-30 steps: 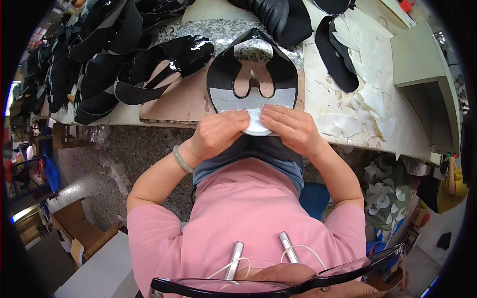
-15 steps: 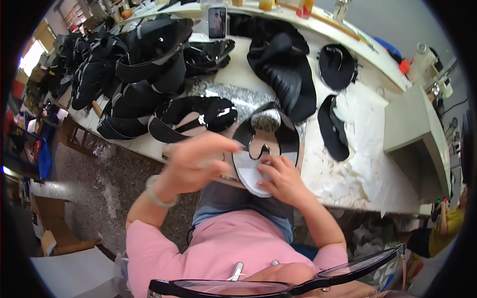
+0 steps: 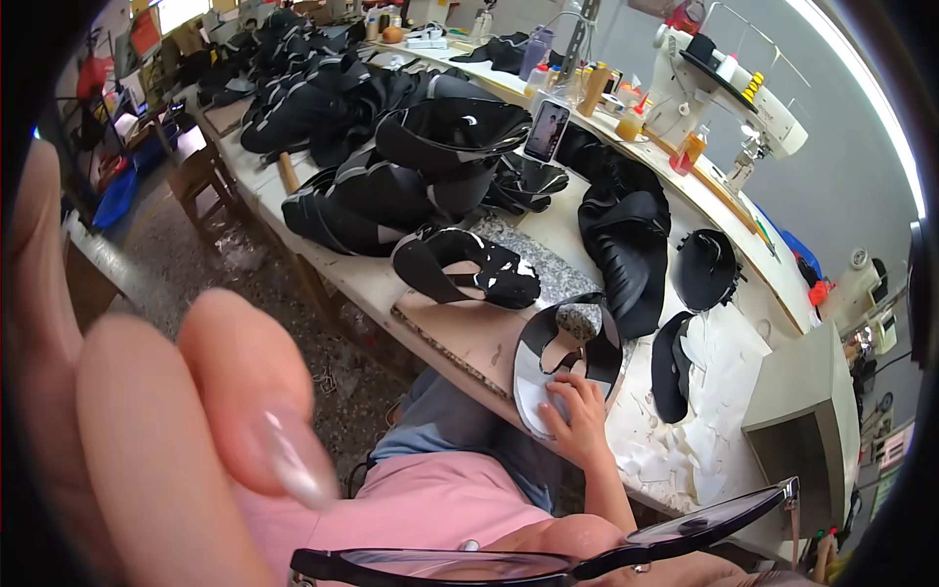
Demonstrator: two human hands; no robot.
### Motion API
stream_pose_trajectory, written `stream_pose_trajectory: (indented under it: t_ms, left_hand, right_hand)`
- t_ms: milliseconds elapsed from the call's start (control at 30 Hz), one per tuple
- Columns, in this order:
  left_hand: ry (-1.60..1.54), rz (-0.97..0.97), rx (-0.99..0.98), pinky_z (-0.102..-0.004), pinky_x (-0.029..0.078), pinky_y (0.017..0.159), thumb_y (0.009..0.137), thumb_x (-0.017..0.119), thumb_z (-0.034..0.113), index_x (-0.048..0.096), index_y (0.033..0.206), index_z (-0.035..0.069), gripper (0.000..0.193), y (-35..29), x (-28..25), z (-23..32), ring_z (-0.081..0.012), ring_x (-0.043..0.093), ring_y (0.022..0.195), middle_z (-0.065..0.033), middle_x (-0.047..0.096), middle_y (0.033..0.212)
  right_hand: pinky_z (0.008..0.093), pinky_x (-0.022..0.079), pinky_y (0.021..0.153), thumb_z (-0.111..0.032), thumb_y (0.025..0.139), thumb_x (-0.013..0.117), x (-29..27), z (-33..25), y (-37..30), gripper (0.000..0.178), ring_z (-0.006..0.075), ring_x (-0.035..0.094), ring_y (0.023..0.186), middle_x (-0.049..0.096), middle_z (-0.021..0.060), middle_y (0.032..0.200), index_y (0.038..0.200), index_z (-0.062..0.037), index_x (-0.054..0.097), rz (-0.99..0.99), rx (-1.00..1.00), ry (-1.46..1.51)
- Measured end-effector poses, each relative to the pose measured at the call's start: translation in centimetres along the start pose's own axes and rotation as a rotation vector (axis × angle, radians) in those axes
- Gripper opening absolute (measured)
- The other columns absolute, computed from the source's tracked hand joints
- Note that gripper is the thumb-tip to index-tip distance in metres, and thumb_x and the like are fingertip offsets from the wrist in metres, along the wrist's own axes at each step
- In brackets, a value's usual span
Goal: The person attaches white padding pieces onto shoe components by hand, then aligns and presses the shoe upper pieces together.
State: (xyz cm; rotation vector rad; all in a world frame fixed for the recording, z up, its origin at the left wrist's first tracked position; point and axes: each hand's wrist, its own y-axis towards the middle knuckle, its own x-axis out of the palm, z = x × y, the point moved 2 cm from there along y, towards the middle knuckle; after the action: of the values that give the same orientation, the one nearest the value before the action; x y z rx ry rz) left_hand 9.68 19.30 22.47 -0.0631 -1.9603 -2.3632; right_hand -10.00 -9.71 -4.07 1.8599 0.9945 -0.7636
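My left hand [image 3: 205,411] is raised close to the camera and looms large at the left. Its fingers are slightly blurred and spread apart, with nothing seen between them. My right hand [image 3: 579,416] rests on a shoe upper [image 3: 533,382] at the near table edge, fingertips and thumb apart on its white lining. This upper is a rounded black and white piece with a cut-out middle. Just left of it lies another black shoe upper [image 3: 514,284], partly glossy, with its opening facing up.
Stacked black uppers [image 3: 430,176] fill the table's left side. A phone [image 3: 547,130] stands propped behind them. Black pieces [image 3: 670,367] and white scraps [image 3: 699,455] lie at right, beside a grey box-like stand [image 3: 807,421]. A sewing machine [image 3: 743,88] stands at the back.
My left hand has risen from beside the upper toward the camera. The view has tilted and swung, showing more of the back. My right hand stays on the upper.
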Motion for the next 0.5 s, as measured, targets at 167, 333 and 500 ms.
stream_pose_trajectory:
  t_ms: [167,333,500]
  left_hand:
    - [0.091,-0.136,0.043,-0.0434,0.04,0.092,0.086,0.056,0.059,0.044,0.132,0.009,0.069,-1.0,2.7,2.6,-0.0271,0.05,0.106,-0.0102,0.05,0.121]
    - [0.173,-0.25,0.08,-0.0439,0.04,0.093,0.087,0.053,0.061,0.044,0.131,0.008,0.069,-2.6,6.1,6.6,-0.0274,0.051,0.106,-0.011,0.051,0.12]
    - [0.157,-0.25,0.083,-0.0445,0.04,0.094,0.087,0.05,0.062,0.045,0.13,0.007,0.071,-3.7,5.4,8.4,-0.0278,0.052,0.106,-0.0117,0.053,0.12]
  right_hand:
    - [0.0428,0.038,0.092,-0.023,0.079,0.062,0.2,-0.8,0.0,0.035,0.0311,0.049,0.109,0.054,0.0069,0.126,0.113,-0.012,0.06,-0.069,0.022,-0.198]
    - [0.0478,0.031,0.101,-0.021,0.079,0.056,0.9,-0.5,0.0,0.048,0.0324,0.033,0.132,0.039,0.0122,0.144,0.126,-0.012,0.051,-0.159,0.038,-0.305]
    - [0.0463,0.033,0.1,-0.021,0.083,0.056,1.1,-0.5,0.1,0.043,0.0352,0.039,0.127,0.046,0.0154,0.137,0.122,-0.0039,0.054,-0.104,0.06,-0.332]
